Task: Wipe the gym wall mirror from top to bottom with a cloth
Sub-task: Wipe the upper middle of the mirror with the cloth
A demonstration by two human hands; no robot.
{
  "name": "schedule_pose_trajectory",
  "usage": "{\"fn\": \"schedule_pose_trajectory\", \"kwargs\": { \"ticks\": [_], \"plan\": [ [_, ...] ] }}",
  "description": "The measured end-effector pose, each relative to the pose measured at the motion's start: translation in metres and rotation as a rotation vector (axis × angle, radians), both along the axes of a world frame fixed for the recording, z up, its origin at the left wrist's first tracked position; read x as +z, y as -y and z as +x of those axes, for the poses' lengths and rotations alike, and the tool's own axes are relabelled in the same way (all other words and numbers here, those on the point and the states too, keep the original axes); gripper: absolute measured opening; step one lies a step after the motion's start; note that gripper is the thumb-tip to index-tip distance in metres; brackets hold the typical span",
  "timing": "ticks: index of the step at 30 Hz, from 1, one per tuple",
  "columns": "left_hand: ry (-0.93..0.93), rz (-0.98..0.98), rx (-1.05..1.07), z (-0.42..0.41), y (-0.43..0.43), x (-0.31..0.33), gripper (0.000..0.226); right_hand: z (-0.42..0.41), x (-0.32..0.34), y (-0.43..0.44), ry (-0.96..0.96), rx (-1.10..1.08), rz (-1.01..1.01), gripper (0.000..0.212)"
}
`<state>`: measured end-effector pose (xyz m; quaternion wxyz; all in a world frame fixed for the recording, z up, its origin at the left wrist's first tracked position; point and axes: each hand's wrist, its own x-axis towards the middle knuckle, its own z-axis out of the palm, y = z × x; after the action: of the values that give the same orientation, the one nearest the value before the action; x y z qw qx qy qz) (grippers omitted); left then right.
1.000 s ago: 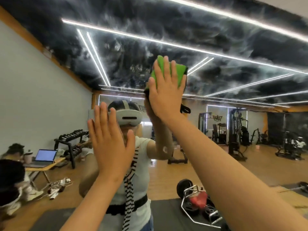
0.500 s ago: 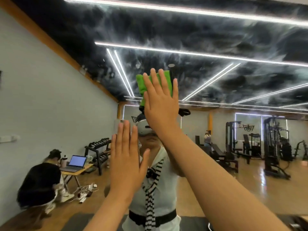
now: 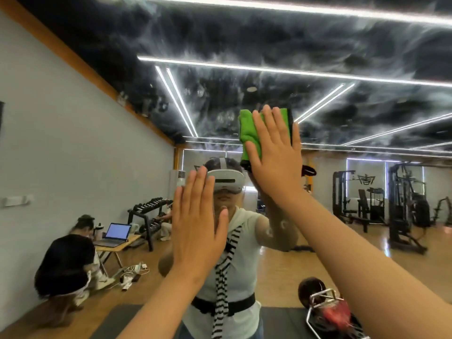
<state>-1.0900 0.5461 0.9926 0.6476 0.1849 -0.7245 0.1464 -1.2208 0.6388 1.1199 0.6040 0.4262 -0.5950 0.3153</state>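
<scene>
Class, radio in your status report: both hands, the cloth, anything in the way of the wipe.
Right hand flat, pressing green cloth high on mirror. Left hand open, flat at the glass lower down. Nothing in the cloth's path.

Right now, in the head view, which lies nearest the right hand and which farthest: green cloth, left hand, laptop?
1. green cloth: pressed under the right hand, upper centre.
2. left hand: lower left, fingers straight, apart from the cloth.
3. laptop: far lower left, screen lit.

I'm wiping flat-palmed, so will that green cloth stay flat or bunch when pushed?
Probably floppy: the cloth is folded and bulges past the right hand. Likely light, since flat fingers pin it to the mirror. Its loose edge may bunch.
</scene>
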Motion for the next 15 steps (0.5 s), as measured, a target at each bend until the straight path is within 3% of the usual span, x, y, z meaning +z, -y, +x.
{"fn": "schedule_pose_trajectory", "kwargs": {
  "ticks": [7, 15],
  "plan": [
    [0.062, -0.031, -0.018, -0.039, -0.027, 0.009, 0.068, -0.045, -0.040, -0.049, -0.141, -0.089, 0.171, 0.061],
    [0.119, -0.138, -0.080, -0.105, -0.074, 0.022, 0.067, -0.151, -0.037, -0.154, 0.263, -0.210, -0.030, 0.068]
  ]
}}
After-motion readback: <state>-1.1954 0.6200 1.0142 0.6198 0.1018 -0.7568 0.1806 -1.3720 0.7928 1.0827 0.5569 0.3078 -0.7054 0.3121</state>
